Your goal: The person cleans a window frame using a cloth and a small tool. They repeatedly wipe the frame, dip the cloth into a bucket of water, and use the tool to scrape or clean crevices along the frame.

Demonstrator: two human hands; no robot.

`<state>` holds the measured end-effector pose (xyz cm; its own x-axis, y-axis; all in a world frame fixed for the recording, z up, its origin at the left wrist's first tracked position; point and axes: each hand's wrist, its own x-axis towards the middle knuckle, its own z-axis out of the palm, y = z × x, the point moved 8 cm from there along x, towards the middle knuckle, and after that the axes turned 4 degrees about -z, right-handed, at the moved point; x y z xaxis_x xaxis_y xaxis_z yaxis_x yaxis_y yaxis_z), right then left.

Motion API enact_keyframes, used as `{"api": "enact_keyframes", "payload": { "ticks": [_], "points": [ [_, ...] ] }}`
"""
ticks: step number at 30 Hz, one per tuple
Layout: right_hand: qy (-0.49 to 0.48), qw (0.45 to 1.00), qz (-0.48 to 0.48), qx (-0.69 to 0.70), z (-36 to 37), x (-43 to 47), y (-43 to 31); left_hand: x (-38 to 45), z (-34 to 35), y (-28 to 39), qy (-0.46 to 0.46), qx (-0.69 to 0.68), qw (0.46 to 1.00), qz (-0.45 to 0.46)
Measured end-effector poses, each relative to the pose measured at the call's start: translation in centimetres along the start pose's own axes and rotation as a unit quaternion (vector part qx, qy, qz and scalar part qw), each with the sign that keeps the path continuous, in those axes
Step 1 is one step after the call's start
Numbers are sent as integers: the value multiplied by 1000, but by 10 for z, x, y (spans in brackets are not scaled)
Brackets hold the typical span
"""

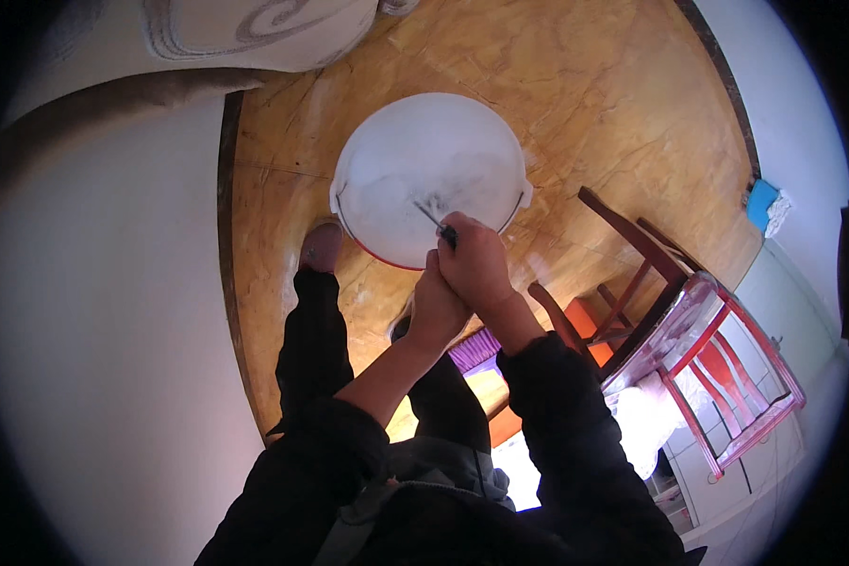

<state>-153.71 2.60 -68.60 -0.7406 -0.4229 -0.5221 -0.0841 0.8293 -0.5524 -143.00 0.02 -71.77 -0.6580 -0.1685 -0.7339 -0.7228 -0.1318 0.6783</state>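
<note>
A round white bucket (389,156) stands on the floor before me, its inside pale and hazy, with greyish marks around the tool's far end. My right hand (474,262) is closed around the dark handle (450,236) of a tool with a thin metal rod (430,215). The rod points down into the bucket; what its tip touches is too blurred to tell. Just below and against the right hand, my left hand (435,304) is clasped too, apparently on the same handle, most of which the fingers hide. A wire bail (344,228) hangs along the bucket's side.
Marbled yellow-brown floor (594,92) surrounds the bucket. My shoe (322,246) is close to its left side. A red-brown wooden chair (630,283) is at the right. A white wall (113,283) runs along the left. A blue object (761,205) lies by the right wall.
</note>
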Motion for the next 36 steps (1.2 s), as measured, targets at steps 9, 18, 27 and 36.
{"api": "enact_keyframes", "payload": {
  "ticks": [9,18,27,36],
  "points": [
    [-218,787,33,576,-26,-15,27,-22,13,35,-333,-370,826,-264],
    [-209,821,-31,531,-34,-36,5,-44,21,35,-370,-561,693,-261],
    [-171,897,34,405,-51,-45,-22,-53,5,50,-379,-285,852,-224],
    [-80,975,0,206,-37,-35,-8,-36,13,29,-219,-218,946,-96]
  ]
}}
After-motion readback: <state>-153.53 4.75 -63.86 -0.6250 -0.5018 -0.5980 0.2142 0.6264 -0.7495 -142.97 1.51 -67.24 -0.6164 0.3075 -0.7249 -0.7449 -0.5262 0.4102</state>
